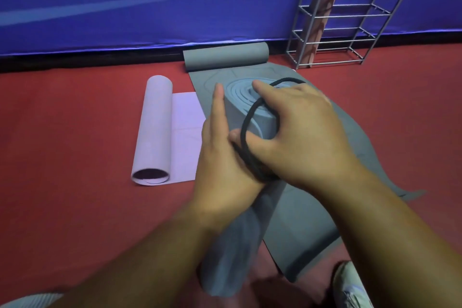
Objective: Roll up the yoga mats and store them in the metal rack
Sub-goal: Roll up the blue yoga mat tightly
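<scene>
Head view: wall banner lettering cropped, unreadable.

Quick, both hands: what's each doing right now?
Left hand: open, straight fingers pressing the rolled blue mat.
Right hand: gripping the mat's end, black strap looped there.
</scene>
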`<state>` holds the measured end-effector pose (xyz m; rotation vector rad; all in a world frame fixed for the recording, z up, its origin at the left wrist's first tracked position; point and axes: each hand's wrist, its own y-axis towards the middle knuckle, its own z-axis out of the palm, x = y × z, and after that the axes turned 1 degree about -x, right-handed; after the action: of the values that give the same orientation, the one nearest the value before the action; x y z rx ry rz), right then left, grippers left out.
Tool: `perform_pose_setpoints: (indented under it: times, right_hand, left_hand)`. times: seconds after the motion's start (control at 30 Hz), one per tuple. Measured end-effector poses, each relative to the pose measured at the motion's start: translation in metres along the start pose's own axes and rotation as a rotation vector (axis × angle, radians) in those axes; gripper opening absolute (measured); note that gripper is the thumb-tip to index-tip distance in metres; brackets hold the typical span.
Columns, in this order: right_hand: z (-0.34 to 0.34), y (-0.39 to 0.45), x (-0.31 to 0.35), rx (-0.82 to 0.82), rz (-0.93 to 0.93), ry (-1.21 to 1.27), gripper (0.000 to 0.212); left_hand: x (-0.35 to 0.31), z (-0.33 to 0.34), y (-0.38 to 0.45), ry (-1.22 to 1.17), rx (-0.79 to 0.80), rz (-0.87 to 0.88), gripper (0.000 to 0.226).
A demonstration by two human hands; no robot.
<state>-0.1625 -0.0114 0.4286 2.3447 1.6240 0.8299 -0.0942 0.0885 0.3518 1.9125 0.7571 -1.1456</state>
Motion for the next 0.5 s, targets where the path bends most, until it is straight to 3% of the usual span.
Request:
perform_pose_setpoints:
  times: [0.07, 0.2, 0.37, 0.5]
  right_hand:
    - [-0.002, 0.003, -0.002, -0.001, 0.03, 0.022, 0.077]
    - [0.001, 0.007, -0.008, -0.051, 0.056, 0.087, 0.071]
    - [0.012, 0.008, -0.008, -0.131, 0.036, 0.106, 0.059]
    - [0.013, 0.01, -0.009, -0.133, 0.013, 0.113, 0.064]
  left_hand:
    - [0.0, -0.003, 0.001, -0.019, 0.091, 0.004, 0.132]
    - [0.001, -0.019, -0.003, -0.238, 0.23, 0.071, 0.106]
    - [-0.022, -0.012, -0.02, -0.059, -0.117, 0.157, 0.063]
    - [-0.018, -0.012, -0.017, 0.028, -0.187, 0.206, 0.031]
